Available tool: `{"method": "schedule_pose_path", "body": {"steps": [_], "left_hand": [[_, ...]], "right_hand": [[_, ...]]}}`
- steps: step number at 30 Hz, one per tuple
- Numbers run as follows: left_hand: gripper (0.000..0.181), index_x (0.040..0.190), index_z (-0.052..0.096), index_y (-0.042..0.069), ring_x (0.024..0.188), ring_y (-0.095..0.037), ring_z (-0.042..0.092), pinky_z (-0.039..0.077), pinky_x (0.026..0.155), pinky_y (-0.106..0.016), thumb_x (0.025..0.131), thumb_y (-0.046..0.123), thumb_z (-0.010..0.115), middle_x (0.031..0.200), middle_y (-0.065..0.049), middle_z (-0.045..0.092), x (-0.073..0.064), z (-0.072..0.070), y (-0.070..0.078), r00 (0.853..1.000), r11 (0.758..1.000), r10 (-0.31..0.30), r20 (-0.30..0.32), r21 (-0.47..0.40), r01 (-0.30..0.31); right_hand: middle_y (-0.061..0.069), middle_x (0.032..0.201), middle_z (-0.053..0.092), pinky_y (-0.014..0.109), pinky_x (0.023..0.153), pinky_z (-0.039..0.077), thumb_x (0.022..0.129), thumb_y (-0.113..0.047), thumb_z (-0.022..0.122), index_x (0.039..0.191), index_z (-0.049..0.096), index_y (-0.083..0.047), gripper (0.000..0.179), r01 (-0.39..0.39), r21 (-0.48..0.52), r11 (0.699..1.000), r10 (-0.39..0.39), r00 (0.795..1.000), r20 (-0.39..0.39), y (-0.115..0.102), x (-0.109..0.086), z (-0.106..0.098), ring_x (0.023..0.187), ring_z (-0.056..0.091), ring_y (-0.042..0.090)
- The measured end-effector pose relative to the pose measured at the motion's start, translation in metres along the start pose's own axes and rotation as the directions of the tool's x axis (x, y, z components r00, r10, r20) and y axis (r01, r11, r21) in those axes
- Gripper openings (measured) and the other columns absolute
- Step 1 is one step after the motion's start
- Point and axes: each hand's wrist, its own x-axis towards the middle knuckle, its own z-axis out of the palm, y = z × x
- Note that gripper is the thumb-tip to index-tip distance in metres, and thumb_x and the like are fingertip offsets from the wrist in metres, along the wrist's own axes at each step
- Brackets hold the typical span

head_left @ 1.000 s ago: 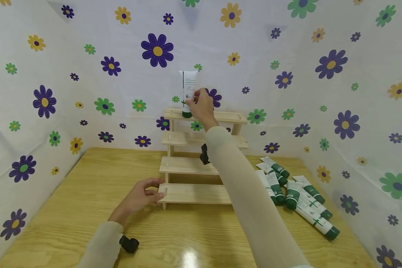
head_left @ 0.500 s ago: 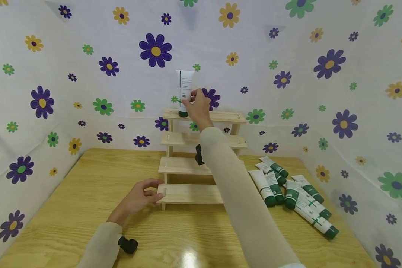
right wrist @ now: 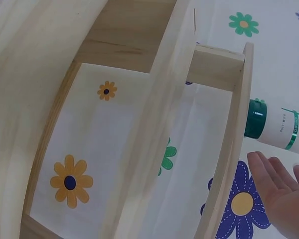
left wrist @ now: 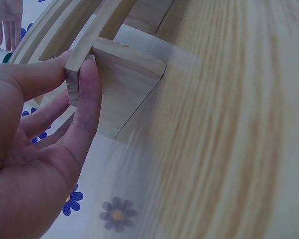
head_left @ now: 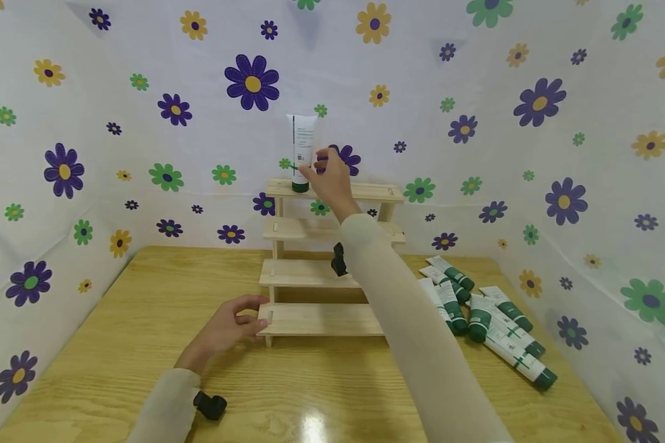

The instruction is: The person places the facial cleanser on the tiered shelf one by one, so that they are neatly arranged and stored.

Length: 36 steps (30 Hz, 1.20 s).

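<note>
A white tube with a green cap (head_left: 303,138) stands upright, cap down, on the top tier of a stepped wooden display shelf (head_left: 321,320), near its left end. My right hand (head_left: 334,181) is just right of the tube, its fingers spread away from it. The thumb lies by the tube's lower part; in the right wrist view the tube (right wrist: 276,124) shows between thumb and fingers, which are apart. With my left hand (head_left: 227,326) I pinch the left end of the lowest tier. The left wrist view shows thumb and finger on either face of that board (left wrist: 79,62).
Several more white and green tubes (head_left: 512,351) lie in a loose pile on the wooden table (head_left: 161,289), right of the shelf. Flower-printed white cloth (head_left: 199,123) surrounds the table at the back and sides. My right forearm passes in front of the lower tiers.
The tube has shifted slightly left along the top tier. My right hand's fingers have loosened and come away from it. The left hand keeps its hold on the lowest tier.
</note>
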Motion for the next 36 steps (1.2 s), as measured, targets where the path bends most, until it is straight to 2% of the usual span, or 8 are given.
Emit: {"method": "schedule_pose_path", "body": {"steps": [6, 10, 16, 19, 25, 30, 36], "left_hand": [[0.052, 0.145, 0.053, 0.003, 0.1, -0.023, 0.071, 0.064, 0.078, -0.034, 0.098, 0.016, 0.072, 0.137, -0.027, 0.054, 0.0, 0.0, 0.003, 1.0, 1.0, -0.002, -0.007, 0.003, 0.002], [0.053, 0.145, 0.052, 0.003, 0.1, -0.023, 0.071, 0.064, 0.078, -0.034, 0.098, 0.017, 0.072, 0.137, -0.027, 0.054, -0.002, 0.001, 0.003, 1.0, 1.0, -0.006, -0.004, 0.008, 0.006], [0.053, 0.146, 0.052, 0.003, 0.098, -0.021, 0.071, 0.064, 0.078, -0.034, 0.098, 0.016, 0.071, 0.138, -0.026, 0.053, -0.001, 0.002, 0.003, 1.0, 1.0, -0.015, -0.01, 0.006, 0.015], [0.053, 0.146, 0.052, 0.003, 0.097, -0.02, 0.071, 0.064, 0.077, -0.033, 0.099, 0.015, 0.071, 0.138, -0.027, 0.053, -0.001, 0.001, 0.003, 1.0, 1.0, -0.015, -0.011, 0.002, 0.015], [0.053, 0.146, 0.053, 0.005, 0.097, -0.02, 0.071, 0.064, 0.077, -0.033, 0.098, 0.015, 0.072, 0.138, -0.024, 0.055, 0.0, 0.0, 0.007, 0.998, 0.999, -0.046, -0.032, -0.009, 0.045], [0.052, 0.145, 0.054, 0.005, 0.099, -0.021, 0.071, 0.064, 0.079, -0.034, 0.098, 0.015, 0.072, 0.138, -0.022, 0.056, 0.001, 0.0, 0.01, 0.997, 0.998, -0.065, -0.039, 0.007, 0.066], [0.053, 0.146, 0.053, 0.003, 0.099, -0.021, 0.071, 0.064, 0.079, -0.035, 0.098, 0.015, 0.072, 0.138, -0.023, 0.056, 0.0, 0.0, 0.01, 0.997, 0.998, -0.067, -0.025, 0.008, 0.068]], "right_hand": [[0.016, 0.133, 0.068, 0.039, 0.103, 0.056, 0.098, -0.029, 0.073, 0.14, 0.052, -0.005, 0.053, 0.0, -0.041, 0.999, 0.003, 0.998, 0.058, 0.009, -0.01, -0.015, 0.119, 0.067, 0.03], [0.016, 0.135, 0.067, 0.04, 0.103, 0.057, 0.099, -0.029, 0.071, 0.14, 0.052, -0.005, 0.051, 0.003, -0.04, 0.999, 0.001, 0.994, 0.106, 0.014, -0.022, -0.031, 0.121, 0.066, 0.03], [0.015, 0.134, 0.068, 0.04, 0.092, 0.062, 0.099, -0.031, 0.072, 0.138, 0.056, -0.006, 0.049, -0.028, -0.06, 0.998, 0.036, 0.99, 0.137, 0.026, -0.035, -0.062, 0.117, 0.069, 0.031], [0.017, 0.135, 0.067, 0.043, 0.091, 0.063, 0.1, -0.031, 0.07, 0.139, 0.055, -0.006, 0.049, -0.052, -0.097, 0.994, 0.069, 0.981, 0.18, 0.033, -0.041, -0.081, 0.114, 0.07, 0.032], [0.023, 0.14, 0.063, 0.049, 0.095, 0.061, 0.102, -0.028, 0.066, 0.143, 0.052, -0.004, 0.05, -0.066, -0.162, 0.984, 0.113, 0.949, 0.294, 0.048, -0.052, -0.117, 0.114, 0.069, 0.04], [0.025, 0.14, 0.063, 0.049, 0.094, 0.061, 0.102, -0.028, 0.065, 0.142, 0.051, -0.002, 0.05, -0.067, -0.206, 0.976, 0.127, 0.947, 0.295, 0.061, -0.058, -0.138, 0.115, 0.07, 0.041], [0.027, 0.137, 0.064, 0.046, 0.089, 0.063, 0.102, -0.025, 0.065, 0.142, 0.052, 0.001, 0.049, -0.067, -0.24, 0.968, 0.136, 0.948, 0.287, 0.076, -0.064, -0.151, 0.109, 0.072, 0.041]]}}
